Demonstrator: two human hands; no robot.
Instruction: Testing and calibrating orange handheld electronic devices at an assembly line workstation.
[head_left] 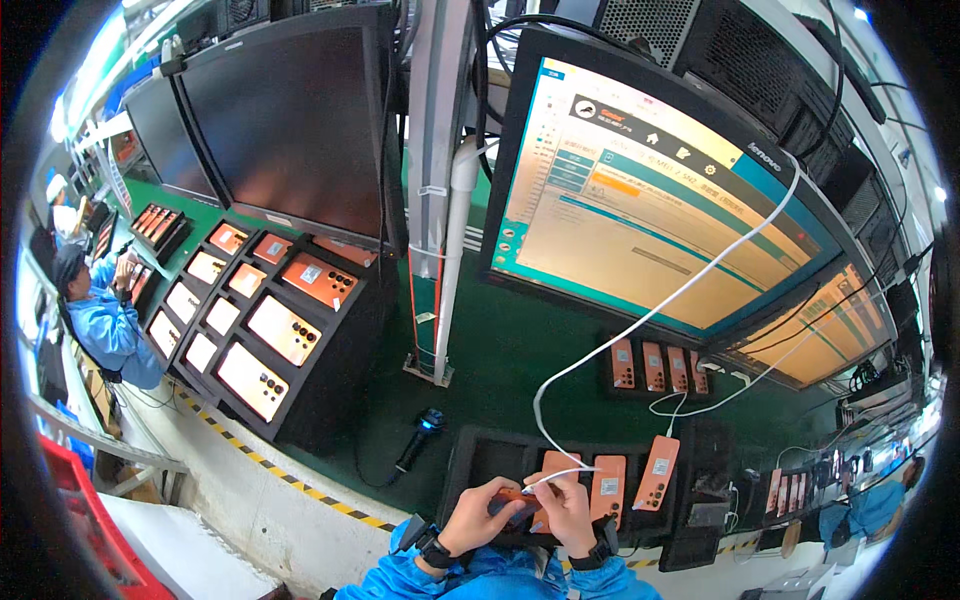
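Note:
Low in the head view, my left hand (480,517) is closed around an orange phone (512,495), mostly hidden by the fingers. Close beside it, my right hand (565,510) pinches the end of a white cable (545,405) against that phone's edge. Whether the plug sits in the port cannot be made out. Both hands are over a black foam tray (485,455). In this tray, right of my hands, lies an orange phone (608,487) with a white label. A further orange phone (657,473) is tilted at the tray's right, with a thin white cable at its top end.
A handheld scanner (415,445) rests on the green bench left of the tray. Beyond stand a lit monitor (640,210) and a metal post (430,200). A large black tray (280,400) of orange phones is at left. Far left, a person in blue (105,320) works.

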